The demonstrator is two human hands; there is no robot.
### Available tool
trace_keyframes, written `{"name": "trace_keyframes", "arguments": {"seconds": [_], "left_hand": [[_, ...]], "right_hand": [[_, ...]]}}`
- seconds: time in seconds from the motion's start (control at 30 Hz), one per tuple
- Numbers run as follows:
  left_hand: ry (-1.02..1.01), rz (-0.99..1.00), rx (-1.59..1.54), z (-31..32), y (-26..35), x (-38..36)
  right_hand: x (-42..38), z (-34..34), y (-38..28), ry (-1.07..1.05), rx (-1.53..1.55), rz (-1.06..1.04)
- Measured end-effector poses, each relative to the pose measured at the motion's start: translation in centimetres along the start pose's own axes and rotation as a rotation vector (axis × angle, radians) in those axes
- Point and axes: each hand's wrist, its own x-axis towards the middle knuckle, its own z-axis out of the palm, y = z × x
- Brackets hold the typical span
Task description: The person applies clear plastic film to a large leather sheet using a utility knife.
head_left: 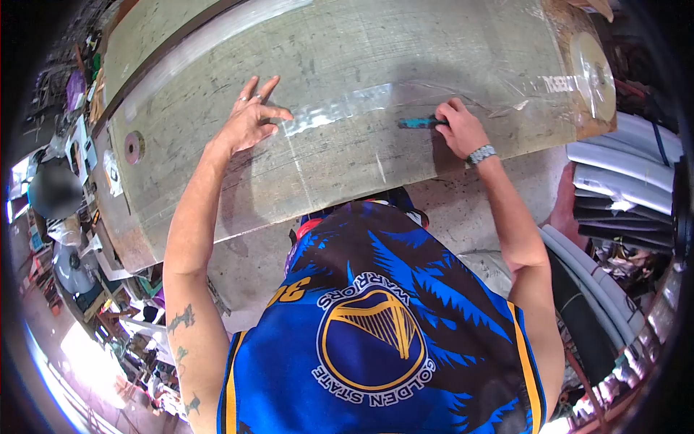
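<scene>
A strip of clear plastic film lies on the worn grey-green table and catches the light. At the strip's left end is my left hand, its fingers spread and its thumb apart from the index finger. My right hand is closed around a slim teal tool that looks like a utility knife, which points left, low over the table. Its blade cannot be made out. More clear film stretches right towards the roll.
A roll of tape sits at the table's left. A long dark bar crosses the far side. Silver and black rolled sheets are stacked on the right. Another person is at the far left among cluttered goods.
</scene>
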Motion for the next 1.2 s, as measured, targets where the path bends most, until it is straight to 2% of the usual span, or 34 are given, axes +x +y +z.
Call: {"name": "trace_keyframes", "arguments": {"seconds": [0.1, 0.13, 0.23, 0.37, 0.47, 0.57, 0.6, 0.7, 0.83, 0.93, 1.03, 1.2], "left_hand": [[0.012, 0.04, 0.036, -0.2, 0.0, 0.0], [0.014, 0.035, 0.034, -0.1, -0.1, 0.0], [-0.008, -0.003, -0.021, -0.2, 0.1, -0.1], [-0.026, -0.006, -0.022, 0.1, -0.7, 0.1], [-0.008, 0.033, -0.035, 0.7, -1.6, 0.1], [0.002, 0.072, -0.026, 0.4, -1.8, -0.1], [0.009, 0.087, -0.023, 0.3, -2.0, 0.0], [-0.005, 0.127, -0.009, 0.4, -2.6, 0.4], [0.001, 0.157, -0.009, 0.5, -2.9, 0.7], [-0.011, 0.151, -0.003, 0.3, -2.9, 0.6], [-0.006, 0.156, 0.01, 0.6, -3.2, 1.0], [-0.021, 0.162, 0.019, 0.2, -3.1, 1.1]], "right_hand": [[-0.2, -1.1, 0.3, -0.165, -0.006, -0.038], [-0.3, -1.3, -0.5, -0.14, 0.035, -0.104], [-1.3, -1.6, -6.4, -0.167, 0.483, 0.1], [-1.8, 4.7, -11.8, 0.109, 0.774, 0.021], [-1.8, 7.8, -15.6, 0.103, 0.887, 0.171], [-2.3, 10.3, -14.9, 0.298, 0.496, 0.036], [-2.7, 9.8, -15.4, 0.284, 0.43, 0.08], [-2.9, 7.7, -17.7, -0.065, 0.467, 0.511], [-1.6, 10.7, -22.2, 0.081, 0.78, 0.359], [1.0, 13.8, -24.1, 0.182, 0.669, 0.084], [3.8, 16.1, -25.2, 0.316, 0.571, -0.046], [6.0, 17.4, -24.7, 0.321, 0.492, -0.061]]}}
